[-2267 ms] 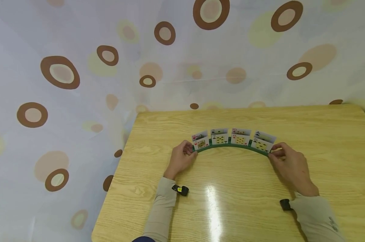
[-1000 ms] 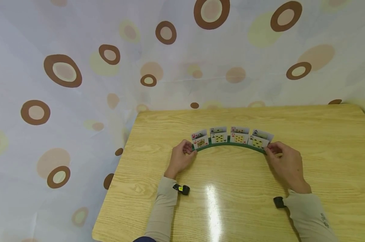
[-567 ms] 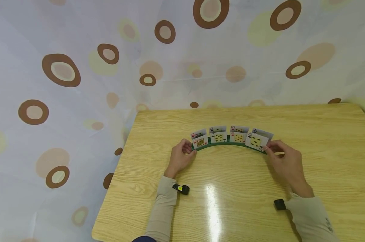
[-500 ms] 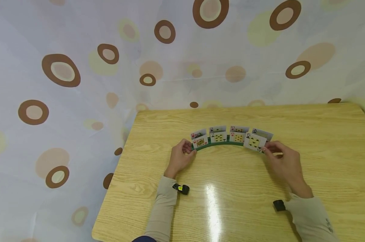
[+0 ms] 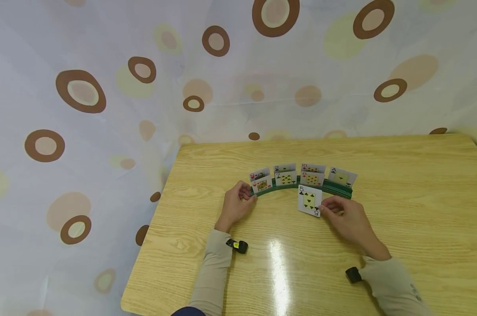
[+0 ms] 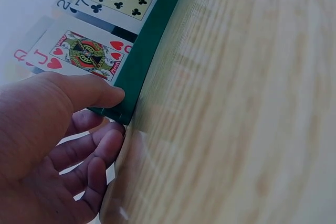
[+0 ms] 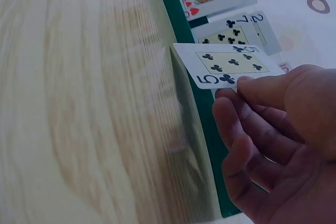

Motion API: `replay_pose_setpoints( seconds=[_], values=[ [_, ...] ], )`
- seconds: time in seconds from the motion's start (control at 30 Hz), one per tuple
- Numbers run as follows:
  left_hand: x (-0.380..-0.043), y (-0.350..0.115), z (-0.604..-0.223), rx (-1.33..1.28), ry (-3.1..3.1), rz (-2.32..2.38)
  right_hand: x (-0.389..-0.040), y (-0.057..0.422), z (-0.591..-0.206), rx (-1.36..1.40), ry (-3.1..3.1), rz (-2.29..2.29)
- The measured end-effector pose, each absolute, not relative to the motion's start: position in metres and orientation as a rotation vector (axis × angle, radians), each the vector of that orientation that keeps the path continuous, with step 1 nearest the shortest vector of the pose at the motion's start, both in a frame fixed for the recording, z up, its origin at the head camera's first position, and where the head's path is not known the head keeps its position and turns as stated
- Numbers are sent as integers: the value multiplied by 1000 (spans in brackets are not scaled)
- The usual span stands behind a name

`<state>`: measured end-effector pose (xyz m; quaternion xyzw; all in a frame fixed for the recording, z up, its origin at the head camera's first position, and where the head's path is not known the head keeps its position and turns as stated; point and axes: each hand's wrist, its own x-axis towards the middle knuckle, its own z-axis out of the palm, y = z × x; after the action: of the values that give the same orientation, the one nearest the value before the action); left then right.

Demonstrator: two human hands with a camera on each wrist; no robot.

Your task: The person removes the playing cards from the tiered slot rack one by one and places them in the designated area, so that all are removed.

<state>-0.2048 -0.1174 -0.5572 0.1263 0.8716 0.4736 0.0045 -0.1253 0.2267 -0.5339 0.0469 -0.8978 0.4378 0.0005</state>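
My right hand [image 5: 349,219] pinches a five of clubs [image 5: 309,200] by its lower right corner, thumb on its face. The card is held in front of a curved green playing card holder [image 5: 335,186]. My left hand [image 5: 236,206] grips the holder's left end; in the left wrist view the thumb [image 6: 100,92] lies on its front face. Upright in the holder stand a jack of hearts [image 6: 86,53] before a queen, a seven of clubs [image 6: 122,1] before a two, an eight [image 5: 312,178] before a ten, and an ace of clubs [image 5: 341,177] alone.
The holder stands on a pale wooden table [image 5: 230,281], its arc bulging toward the back. Behind and to the left hangs a white cloth [image 5: 143,35] with brown ring spots. A black strap device [image 5: 238,246] sits on the left wrist, another black device [image 5: 353,275] at the right.
My right hand has drawn the five of clubs out of the holder's right slot, moving it left and toward me, which uncovers the ace. The left hand has stayed at the holder's end.
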Motion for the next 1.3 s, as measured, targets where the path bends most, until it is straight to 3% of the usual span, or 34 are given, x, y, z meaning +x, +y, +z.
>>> replay_pose_setpoints(
  seconds=[1.3],
  values=[
    [-205,-117,-559,370,2728,1488,-122,200,-540,174,-2975,1209]
  ],
)
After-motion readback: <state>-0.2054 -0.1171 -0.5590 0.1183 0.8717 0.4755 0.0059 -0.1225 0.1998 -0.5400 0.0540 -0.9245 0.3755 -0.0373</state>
